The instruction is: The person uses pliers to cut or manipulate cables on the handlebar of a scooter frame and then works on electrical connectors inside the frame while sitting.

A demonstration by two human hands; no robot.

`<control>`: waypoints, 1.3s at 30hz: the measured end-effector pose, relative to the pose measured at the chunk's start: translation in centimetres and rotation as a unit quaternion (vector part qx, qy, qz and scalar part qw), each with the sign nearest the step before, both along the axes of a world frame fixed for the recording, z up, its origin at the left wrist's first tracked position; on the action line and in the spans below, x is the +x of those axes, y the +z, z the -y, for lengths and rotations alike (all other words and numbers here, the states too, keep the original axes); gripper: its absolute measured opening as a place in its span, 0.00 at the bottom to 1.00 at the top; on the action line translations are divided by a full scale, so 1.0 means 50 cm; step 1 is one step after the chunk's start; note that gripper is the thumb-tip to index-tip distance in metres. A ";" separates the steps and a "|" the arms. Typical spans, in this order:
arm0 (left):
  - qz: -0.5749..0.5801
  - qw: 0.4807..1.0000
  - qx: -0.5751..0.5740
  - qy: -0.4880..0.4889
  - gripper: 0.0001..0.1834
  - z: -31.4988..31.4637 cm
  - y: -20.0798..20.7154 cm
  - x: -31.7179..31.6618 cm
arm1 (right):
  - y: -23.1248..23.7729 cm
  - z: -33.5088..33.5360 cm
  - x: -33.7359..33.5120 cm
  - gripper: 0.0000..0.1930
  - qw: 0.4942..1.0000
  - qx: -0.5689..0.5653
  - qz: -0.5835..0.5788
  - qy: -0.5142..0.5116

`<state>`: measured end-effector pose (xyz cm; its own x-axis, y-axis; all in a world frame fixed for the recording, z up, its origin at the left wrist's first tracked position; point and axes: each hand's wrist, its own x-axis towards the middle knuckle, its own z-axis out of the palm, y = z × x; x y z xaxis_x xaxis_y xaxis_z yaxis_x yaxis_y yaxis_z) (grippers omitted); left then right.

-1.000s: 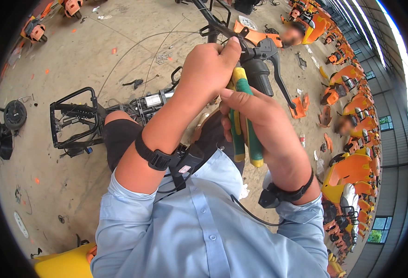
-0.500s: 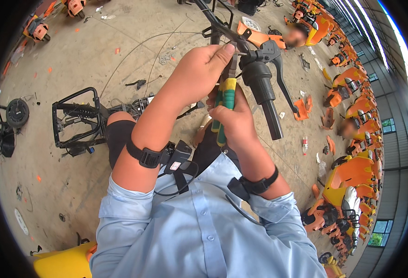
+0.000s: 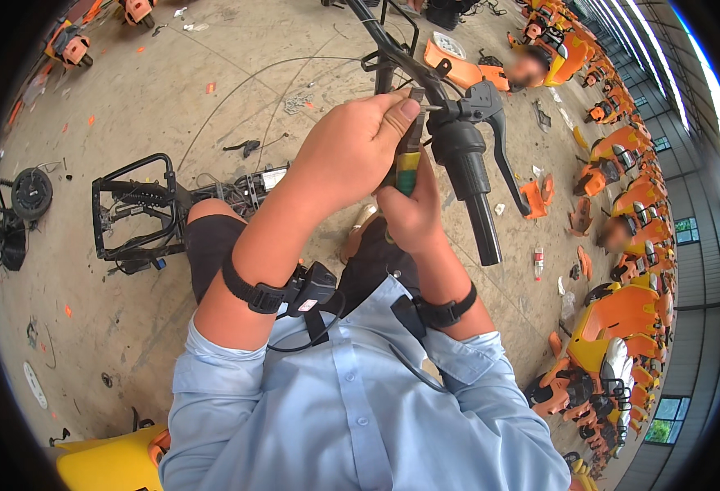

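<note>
Fisheye view from the head, facing down, close over shirt (image 3: pixel 360 409) and fingers (image 3: pixel 394 123)

From my end I can read no lettering: the small white sticker (image 3: pixel 306 305) on the black plastic box (image 3: pixel 321 283) strapped at left and the white rectangular label (image 3: pixel 274 178) farther off both stay illegible.

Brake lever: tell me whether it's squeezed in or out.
Out: the brake lever stands apart from the handlebar grip, with floor showing between them.

Right hand (image 3: pixel 414 219) and pliers (image 3: pixel 407 173) farther left, handlebar grip (image 3: pixel 463 155) now fully visible
</note>
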<state>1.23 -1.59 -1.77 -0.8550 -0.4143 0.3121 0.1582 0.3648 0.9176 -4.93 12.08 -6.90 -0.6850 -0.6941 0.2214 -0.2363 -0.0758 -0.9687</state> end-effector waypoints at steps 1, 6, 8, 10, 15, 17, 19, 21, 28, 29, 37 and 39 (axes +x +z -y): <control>-0.006 1.000 0.001 -0.001 0.25 -0.001 -0.002 -0.001 | 0.010 -0.009 0.005 0.21 1.000 0.021 -0.001 0.002; 0.008 0.998 0.057 0.001 0.26 -0.009 0.016 0.008 | 0.120 -0.040 0.067 0.18 0.979 0.107 0.173 -0.008; 0.011 0.998 0.056 0.005 0.27 -0.011 0.021 0.010 | 0.129 -0.042 0.067 0.19 0.978 0.125 0.168 -0.015; 0.011 0.998 0.053 0.007 0.27 -0.013 0.023 0.008 | 0.120 -0.043 0.061 0.20 0.985 0.111 0.130 -0.013; -0.007 0.999 0.031 -0.002 0.25 -0.008 -0.011 -0.004 | 0.025 -0.019 0.002 0.23 1.000 0.024 -0.002 0.015; -0.028 1.000 0.003 0.002 0.24 -0.005 -0.015 -0.008 | -0.004 -0.003 -0.015 0.22 1.000 -0.007 -0.012 0.008; -0.027 0.999 -0.031 0.011 0.25 -0.002 -0.010 -0.006 | -0.010 0.008 -0.020 0.22 0.999 -0.032 -0.037 0.008; -0.004 1.000 -0.016 0.001 0.25 0.000 0.002 0.001 | 0.010 -0.012 -0.016 0.21 0.999 0.019 -0.011 0.032; 0.044 0.998 0.036 0.006 0.26 -0.017 0.056 0.027 | 0.123 -0.043 0.070 0.15 0.979 0.103 0.175 0.007; 0.032 0.999 0.042 0.002 0.26 -0.018 0.049 0.023 | 0.113 -0.043 0.062 0.14 0.981 0.115 0.157 0.009; 0.053 0.997 0.046 -0.033 0.22 0.000 0.003 0.000 | 0.006 -0.002 -0.025 0.22 0.998 0.004 -0.055 0.005; 0.041 0.998 0.048 -0.028 0.23 0.001 0.008 0.001 | 0.015 -0.006 -0.015 0.21 0.999 -0.005 -0.031 0.007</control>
